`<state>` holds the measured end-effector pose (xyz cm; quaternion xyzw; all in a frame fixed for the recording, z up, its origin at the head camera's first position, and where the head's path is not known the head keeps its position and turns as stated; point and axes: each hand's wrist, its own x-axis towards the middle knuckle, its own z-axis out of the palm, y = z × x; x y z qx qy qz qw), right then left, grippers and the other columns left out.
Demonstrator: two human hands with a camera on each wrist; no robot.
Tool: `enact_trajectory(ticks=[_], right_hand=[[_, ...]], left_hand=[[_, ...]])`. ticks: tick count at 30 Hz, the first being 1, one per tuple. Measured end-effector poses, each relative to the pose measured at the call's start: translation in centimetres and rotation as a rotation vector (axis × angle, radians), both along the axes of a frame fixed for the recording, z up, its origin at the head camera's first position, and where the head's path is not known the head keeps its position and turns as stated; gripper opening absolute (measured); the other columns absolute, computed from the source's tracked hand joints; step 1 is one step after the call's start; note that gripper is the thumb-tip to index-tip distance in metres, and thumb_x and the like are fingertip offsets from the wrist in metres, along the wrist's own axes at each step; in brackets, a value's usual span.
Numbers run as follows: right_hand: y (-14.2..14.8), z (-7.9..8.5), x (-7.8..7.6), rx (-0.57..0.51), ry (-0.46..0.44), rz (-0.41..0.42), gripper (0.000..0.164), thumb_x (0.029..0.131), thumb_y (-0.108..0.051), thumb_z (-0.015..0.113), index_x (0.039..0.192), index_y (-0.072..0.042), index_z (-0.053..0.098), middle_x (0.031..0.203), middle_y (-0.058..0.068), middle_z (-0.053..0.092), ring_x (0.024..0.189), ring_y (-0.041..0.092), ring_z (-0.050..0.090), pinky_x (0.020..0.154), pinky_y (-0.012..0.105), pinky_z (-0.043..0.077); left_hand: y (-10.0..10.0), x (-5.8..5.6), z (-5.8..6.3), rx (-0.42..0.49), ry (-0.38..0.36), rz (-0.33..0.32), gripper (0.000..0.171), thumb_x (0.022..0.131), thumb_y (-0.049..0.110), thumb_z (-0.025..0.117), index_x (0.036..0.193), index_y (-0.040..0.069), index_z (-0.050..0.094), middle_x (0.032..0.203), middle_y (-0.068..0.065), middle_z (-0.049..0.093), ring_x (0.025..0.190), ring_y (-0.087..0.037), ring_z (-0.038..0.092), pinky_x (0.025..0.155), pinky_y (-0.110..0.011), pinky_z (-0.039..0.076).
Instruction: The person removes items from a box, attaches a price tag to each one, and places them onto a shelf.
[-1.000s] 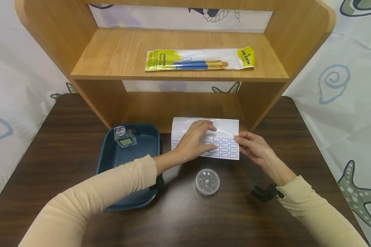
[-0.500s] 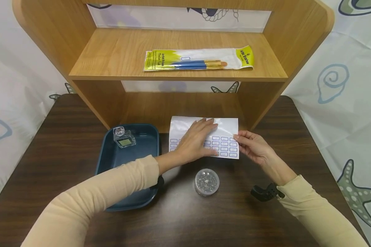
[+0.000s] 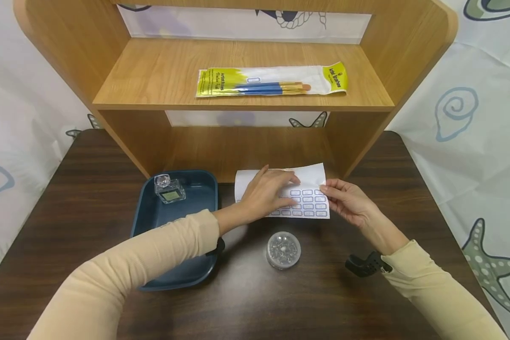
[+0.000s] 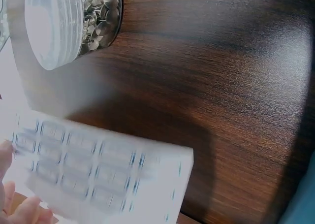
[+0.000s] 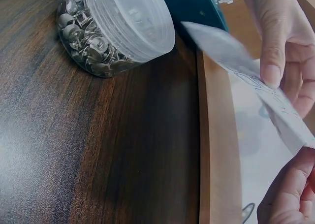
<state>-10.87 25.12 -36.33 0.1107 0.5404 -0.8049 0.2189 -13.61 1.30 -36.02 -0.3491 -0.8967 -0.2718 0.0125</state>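
Label sheet (image 3: 308, 200), white and printed with rows of small blue-outlined boxes (image 3: 308, 206), is held above the dark table (image 3: 272, 307), right at the front of the wooden shelf unit (image 3: 238, 146). From where I stand, its far edge curls up before the lower compartment. The person's right hand (image 3: 350, 204) pinches the sheet's right edge, thumb clamped against fingers. The left hand (image 3: 265, 193) lies across the middle of it, fingers spread and thumb well apart from them; the left wrist view is blurred, so I can't fairly say how firmly those fingertips touch the paper.

Nearer the person stands a clear round jar (image 3: 283, 250) of metal tacks (image 5: 83, 42), topped with a cloudy lid (image 5: 142, 22). Over on the person's left sits a dark teal tray (image 3: 178, 274), partly under the left forearm, with a small glass bottle (image 3: 171, 192) in its far left corner. A packet of artist brushes (image 3: 272, 81) lies along the shelf above.
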Motion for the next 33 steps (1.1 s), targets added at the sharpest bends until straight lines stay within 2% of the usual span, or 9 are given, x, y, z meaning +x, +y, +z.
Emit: enact_trajectory(ticks=[3,7,10,18,20,22,25,29,33], right_hand=[[0.04,-0.09,-0.02,0.002,0.003,-0.001,0.023,0.102,0.005,0.055,0.087,-0.010,0.064,0.082,0.000,0.070,0.074,0.008,0.071,0.069,0.019,0.060],[0.13,-0.18,-0.04,0.000,0.001,-0.002,0.022,0.102,0.004,0.056,0.087,-0.010,0.064,0.082,0.000,0.070,0.074,0.008,0.071,0.069,0.019,0.060],[0.11,-0.13,-0.07,-0.013,0.006,0.011,0.019,0.101,0.003,0.058,0.088,-0.010,0.064,0.083,0.001,0.070,0.075,0.008,0.071,0.070,0.019,0.060],[0.03,0.11,-0.04,-0.016,-0.004,0.031,0.018,0.101,0.002,0.059,0.089,-0.010,0.064,0.084,0.000,0.071,0.077,0.008,0.072,0.071,0.020,0.060],[-0.03,0.14,-0.05,-0.011,-0.004,0.034,0.018,0.101,0.002,0.059,0.089,-0.010,0.064,0.085,0.000,0.071,0.077,0.008,0.071,0.071,0.020,0.060],[-0.05,0.11,-0.06,-0.011,-0.005,0.033,0.018,0.101,0.002,0.059,0.089,-0.010,0.064,0.084,0.001,0.070,0.076,0.008,0.071,0.071,0.020,0.060],[-0.07,0.05,-0.04,-0.010,-0.007,0.032,0.019,0.101,0.003,0.058,0.088,-0.010,0.064,0.084,0.001,0.070,0.075,0.008,0.071,0.070,0.019,0.060],[-0.09,-0.13,0.05,0.000,-0.002,0.030,0.020,0.101,0.003,0.058,0.087,-0.010,0.064,0.083,0.000,0.069,0.075,0.007,0.070,0.070,0.019,0.060],[-0.10,-0.39,0.15,0.008,0.010,0.032,0.020,0.100,0.003,0.061,0.086,-0.011,0.065,0.083,-0.001,0.069,0.075,0.007,0.070,0.070,0.018,0.060]], left_hand=[[-0.03,-0.09,-0.03,0.001,-0.018,-0.001,0.053,0.084,0.033,0.086,0.128,0.010,0.068,0.139,-0.009,0.068,0.133,-0.029,0.061,0.123,-0.059,0.032],[0.03,-0.16,0.05,-0.017,-0.035,-0.019,0.069,0.081,0.043,0.087,0.137,0.012,0.063,0.157,-0.015,0.051,0.150,-0.037,0.042,0.124,-0.062,0.027],[0.12,-0.24,0.17,-0.024,-0.037,-0.029,0.065,0.080,0.045,0.087,0.131,0.014,0.063,0.162,-0.019,0.042,0.154,-0.042,0.031,0.125,-0.063,0.022],[0.25,-0.48,0.14,-0.002,-0.034,-0.037,0.051,0.079,0.039,0.089,0.116,0.012,0.066,0.149,-0.017,0.059,0.142,-0.037,0.052,0.123,-0.066,0.025],[0.21,-0.50,0.14,0.006,-0.029,-0.037,0.049,0.079,0.038,0.089,0.114,0.012,0.067,0.145,-0.015,0.063,0.140,-0.034,0.055,0.120,-0.060,0.035],[0.16,-0.45,0.22,0.010,-0.047,-0.031,0.045,0.080,0.037,0.088,0.114,0.012,0.069,0.145,-0.014,0.063,0.136,-0.032,0.059,0.112,-0.052,0.046],[0.11,-0.39,0.37,0.009,-0.093,-0.015,0.039,0.084,0.034,0.086,0.114,0.013,0.071,0.142,-0.011,0.066,0.117,-0.027,0.071,0.086,-0.039,0.057],[0.12,-0.29,0.58,0.004,-0.164,0.014,0.031,0.088,0.029,0.083,0.113,0.014,0.073,0.134,-0.008,0.072,0.084,-0.018,0.067,0.064,-0.027,0.047],[0.14,-0.23,0.65,0.020,-0.184,0.025,0.025,0.090,0.024,0.081,0.111,0.013,0.076,0.123,-0.008,0.076,0.074,-0.015,0.058,0.059,-0.022,0.038]])
